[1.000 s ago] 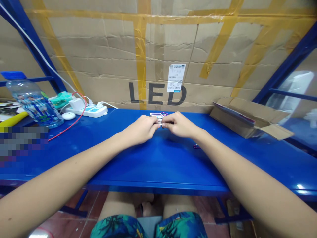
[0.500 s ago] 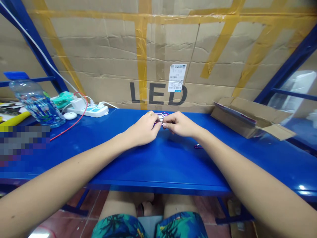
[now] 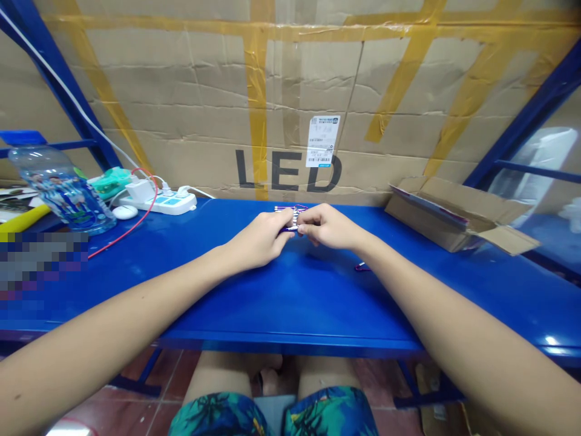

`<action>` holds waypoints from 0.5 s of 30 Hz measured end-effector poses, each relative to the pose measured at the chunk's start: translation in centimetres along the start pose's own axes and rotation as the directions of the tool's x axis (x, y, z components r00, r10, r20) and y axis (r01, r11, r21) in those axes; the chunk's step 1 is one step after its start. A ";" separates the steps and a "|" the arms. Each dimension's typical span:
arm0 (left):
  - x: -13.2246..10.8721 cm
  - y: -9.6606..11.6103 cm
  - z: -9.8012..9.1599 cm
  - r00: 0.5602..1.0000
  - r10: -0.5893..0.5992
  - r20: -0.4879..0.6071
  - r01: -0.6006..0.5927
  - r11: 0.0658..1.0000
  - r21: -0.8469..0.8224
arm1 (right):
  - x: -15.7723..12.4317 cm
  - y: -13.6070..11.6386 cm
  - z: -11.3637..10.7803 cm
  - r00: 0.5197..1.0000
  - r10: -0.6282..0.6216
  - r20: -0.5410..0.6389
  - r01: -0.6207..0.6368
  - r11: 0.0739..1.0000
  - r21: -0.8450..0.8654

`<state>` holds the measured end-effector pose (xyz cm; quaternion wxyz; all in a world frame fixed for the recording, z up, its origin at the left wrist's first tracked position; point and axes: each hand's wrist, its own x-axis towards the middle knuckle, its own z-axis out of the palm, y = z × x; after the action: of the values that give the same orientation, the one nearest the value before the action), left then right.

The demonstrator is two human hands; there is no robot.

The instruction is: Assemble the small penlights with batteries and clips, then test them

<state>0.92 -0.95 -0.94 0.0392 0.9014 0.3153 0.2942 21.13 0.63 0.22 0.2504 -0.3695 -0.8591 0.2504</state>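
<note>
Both hands meet over a row of small, thin purple-and-silver pieces (image 3: pixel 296 213) near the back of the blue table (image 3: pixel 290 297). My left hand (image 3: pixel 261 239) is closed, its thumb and fingers at the left ends of the row. My right hand (image 3: pixel 327 227) pinches the silver right end of the nearest piece (image 3: pixel 291 229) between thumb and fingertips. Fingers hide much of the row, and the exact kind of piece is too small to tell. Apart from it, a purple loop with a silver part (image 3: pixel 362 267) lies beside my right forearm, partly covered by it.
An open cardboard box (image 3: pixel 431 212) stands at the right. On the left are a water bottle (image 3: pixel 68 194), a white power strip (image 3: pixel 175 203), a white mouse (image 3: pixel 124 212) and a red cable (image 3: pixel 136 225). A large taped carton (image 3: pixel 204 97) walls the back.
My left fingers have shifted slightly left and down, uncovering more of the purple-and-silver pieces. My right hand stays almost in place, still pinching.
</note>
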 end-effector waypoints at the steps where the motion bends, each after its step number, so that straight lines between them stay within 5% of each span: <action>1: 0.0 0.1 0.1 1.000 0.017 -0.011 -0.017 1.000 -0.011 | 0.0 0.0 -0.1 1.000 -0.001 0.006 0.001 1.000 0.021; 6: 0.4 0.2 0.6 0.993 -0.087 -0.079 0.089 0.996 0.026 | 0.1 0.1 -0.3 0.999 -0.035 -0.011 0.035 0.999 0.026; 11: 0.8 0.3 0.6 0.988 -0.145 0.047 0.141 0.986 0.087 | 0.2 0.3 0.0 0.999 -0.050 -0.017 0.048 0.994 -0.095; 15: 0.6 0.4 0.0 0.970 -0.208 0.124 0.215 0.976 -0.043 | 0.1 0.5 0.2 0.999 -0.051 -0.019 0.048 0.991 -0.128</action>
<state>1.53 -0.86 -0.57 0.1144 0.8770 0.3983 0.2431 21.18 0.95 -0.18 0.2421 -0.3659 -0.8794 0.1845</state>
